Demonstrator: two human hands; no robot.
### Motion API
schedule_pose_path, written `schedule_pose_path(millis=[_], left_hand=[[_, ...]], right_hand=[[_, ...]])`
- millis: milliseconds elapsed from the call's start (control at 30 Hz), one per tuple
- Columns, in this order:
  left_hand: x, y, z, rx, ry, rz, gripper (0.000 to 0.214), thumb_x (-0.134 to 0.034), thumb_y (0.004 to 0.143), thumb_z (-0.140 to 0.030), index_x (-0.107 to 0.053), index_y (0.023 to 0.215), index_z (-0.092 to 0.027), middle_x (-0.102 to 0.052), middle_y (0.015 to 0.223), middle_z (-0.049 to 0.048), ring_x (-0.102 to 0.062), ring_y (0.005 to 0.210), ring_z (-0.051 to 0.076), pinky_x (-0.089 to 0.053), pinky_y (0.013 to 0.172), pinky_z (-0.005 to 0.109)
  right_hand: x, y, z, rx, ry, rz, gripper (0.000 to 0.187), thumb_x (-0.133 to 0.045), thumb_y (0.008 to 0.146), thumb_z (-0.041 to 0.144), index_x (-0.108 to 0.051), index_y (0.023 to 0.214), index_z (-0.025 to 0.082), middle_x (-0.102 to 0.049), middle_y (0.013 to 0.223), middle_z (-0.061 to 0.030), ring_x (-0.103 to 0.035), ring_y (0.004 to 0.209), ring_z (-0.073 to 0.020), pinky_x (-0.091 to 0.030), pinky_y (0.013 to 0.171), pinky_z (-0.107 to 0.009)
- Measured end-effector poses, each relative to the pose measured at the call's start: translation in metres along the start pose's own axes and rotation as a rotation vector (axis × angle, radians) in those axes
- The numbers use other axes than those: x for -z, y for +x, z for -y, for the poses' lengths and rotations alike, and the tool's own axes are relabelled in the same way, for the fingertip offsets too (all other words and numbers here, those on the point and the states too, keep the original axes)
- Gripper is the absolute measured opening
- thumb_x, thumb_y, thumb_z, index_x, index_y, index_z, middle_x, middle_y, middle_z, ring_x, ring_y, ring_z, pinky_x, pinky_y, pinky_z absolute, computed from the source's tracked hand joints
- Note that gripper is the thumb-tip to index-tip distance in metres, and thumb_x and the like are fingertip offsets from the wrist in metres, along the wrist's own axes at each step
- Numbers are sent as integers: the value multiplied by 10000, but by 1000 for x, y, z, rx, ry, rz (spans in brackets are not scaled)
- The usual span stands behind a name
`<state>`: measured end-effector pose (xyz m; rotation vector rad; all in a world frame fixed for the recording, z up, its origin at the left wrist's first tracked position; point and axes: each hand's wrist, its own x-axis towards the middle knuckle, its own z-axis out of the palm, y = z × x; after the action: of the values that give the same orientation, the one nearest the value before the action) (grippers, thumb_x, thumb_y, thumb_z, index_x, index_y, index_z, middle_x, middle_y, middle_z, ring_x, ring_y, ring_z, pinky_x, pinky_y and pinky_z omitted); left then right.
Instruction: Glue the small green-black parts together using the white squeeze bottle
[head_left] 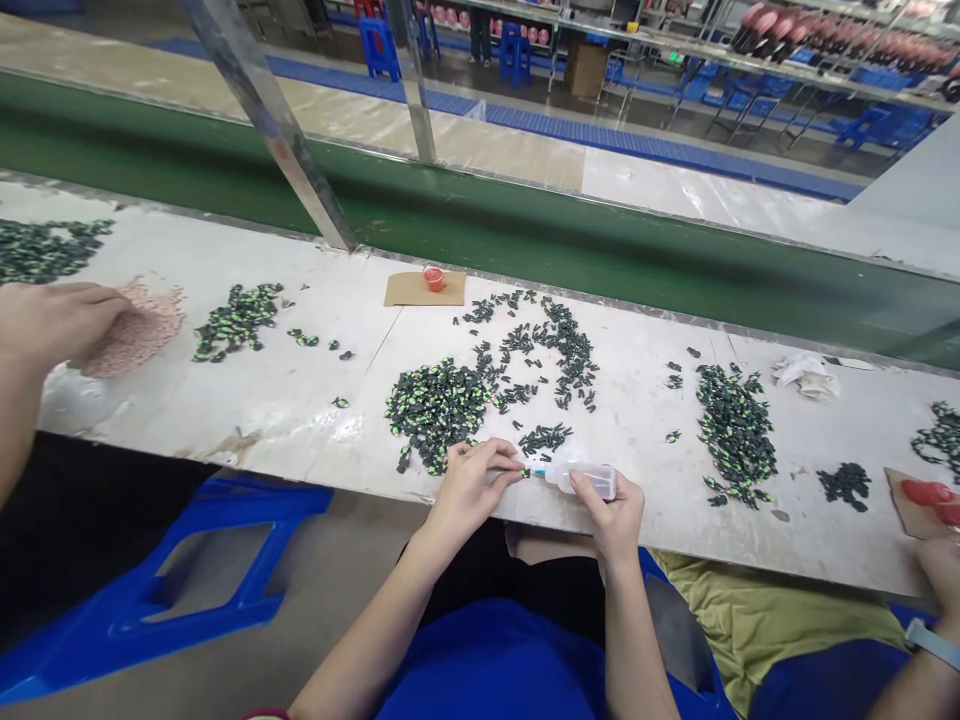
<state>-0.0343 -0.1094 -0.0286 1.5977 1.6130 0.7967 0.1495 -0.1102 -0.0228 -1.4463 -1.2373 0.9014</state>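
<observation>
Between the fingertips of my left hand (474,482) is a small black-and-green part (524,473), pinched above the table's near edge. My right hand (616,515) grips a translucent squeeze bottle (596,481) lying sideways, its thin blue-based nozzle pointing left at the part. Nozzle tip and part are very close; I cannot tell if they touch. Just beyond my left hand lies a heap of black-and-green parts (439,405). Small dark pieces (574,350) are scattered behind it, with a little cluster of them (545,438) near the bottle.
A red cup (433,279) stands on a cardboard piece (397,290) at the back. Co-workers' hands are at left, over pink pieces (150,330), and at far right. Another heap (735,430) and a crumpled white cloth (806,375) lie to the right. A metal post (277,130) rises behind.
</observation>
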Motion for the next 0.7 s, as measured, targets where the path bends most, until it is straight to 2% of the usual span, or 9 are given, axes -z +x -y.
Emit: schedule_pose_path(millis=[267, 467, 700], left_hand=[[3, 1, -2, -2, -21, 10, 146, -659, 772, -171, -544, 843, -225, -763, 850, -19, -694, 922, 237, -286, 923, 456], [3, 1, -5, 25, -15, 11, 148, -672, 770, -152, -565, 839, -228, -765, 857, -28, -688, 942, 226, -288, 906, 436], [5, 1, -7, 20, -3, -1, 146, -674, 768, -153, -566, 833, -226, -766, 856, -24, -690, 923, 220, -284, 913, 440]], right_hand=[[-1, -1, 0, -55, 10, 9, 287, -707, 682, 401, -632, 547, 159, -505, 465, 24, -433, 451, -109, -356, 443, -240], [1, 1, 1, -62, 19, 58, 261, -704, 683, 393, -669, 575, 158, -540, 478, 12, -467, 459, -122, -384, 455, -247], [-1, 0, 2, -71, 33, 41, 256, -706, 682, 390, -679, 580, 156, -556, 486, 8, -476, 467, -126, -391, 463, -249]])
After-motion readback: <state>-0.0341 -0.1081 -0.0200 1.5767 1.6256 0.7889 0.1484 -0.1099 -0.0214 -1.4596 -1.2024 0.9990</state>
